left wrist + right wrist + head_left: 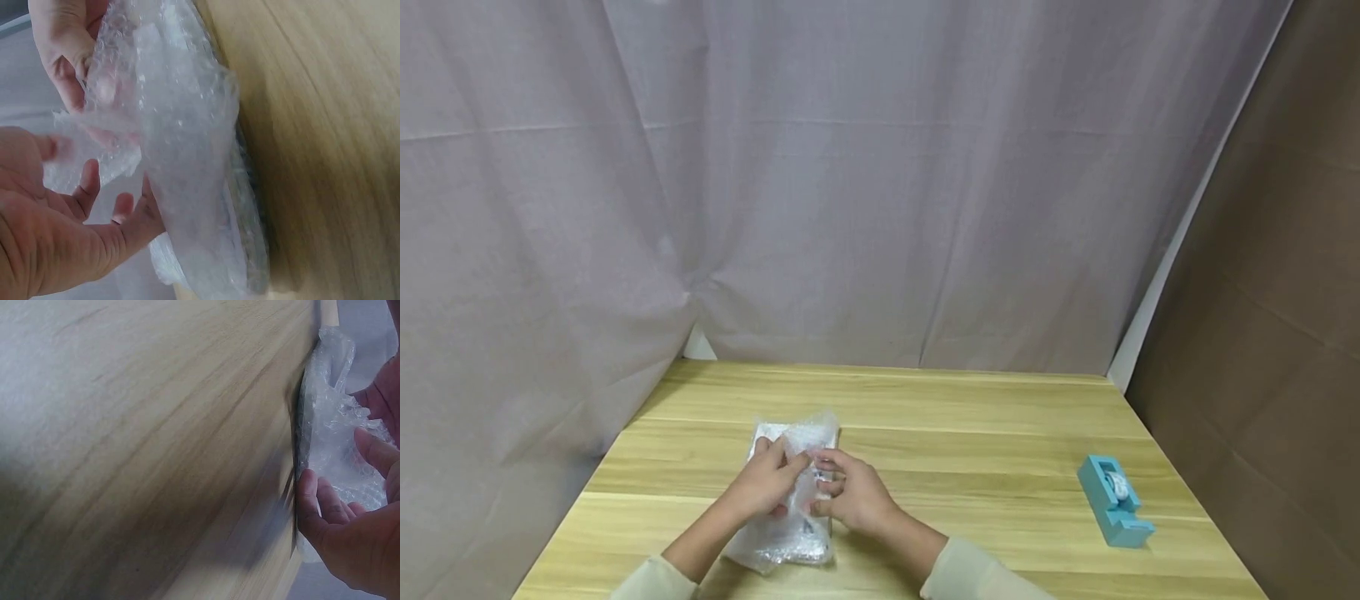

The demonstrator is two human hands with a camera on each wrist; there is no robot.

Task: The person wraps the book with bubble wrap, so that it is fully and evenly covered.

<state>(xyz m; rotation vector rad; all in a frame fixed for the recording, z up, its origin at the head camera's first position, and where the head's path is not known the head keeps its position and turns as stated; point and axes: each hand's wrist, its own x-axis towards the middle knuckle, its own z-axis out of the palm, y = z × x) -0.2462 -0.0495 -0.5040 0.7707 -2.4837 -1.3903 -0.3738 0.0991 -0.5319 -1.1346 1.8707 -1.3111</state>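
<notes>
A flat rectangular item wrapped in clear bubble wrap [797,542] lies on the table, left of centre in the head view. A loose flap of the bubble wrap [187,137] stands up over it; the item inside shows only as a pale, layered edge. My left hand [763,485] is over the package's left side. In the left wrist view its fingers [90,181] are spread, one digit passing behind the flap. My right hand [859,496] holds the bubble wrap at the package's right side, its fingers bent and one fingertip [306,481] at the side edge.
A turquoise tape dispenser [1112,504] with a roll of tape stands at the right of the wooden table [970,467]. Grey curtain [880,208] hangs behind the table and along its left side, a brown one [1277,317] at the right.
</notes>
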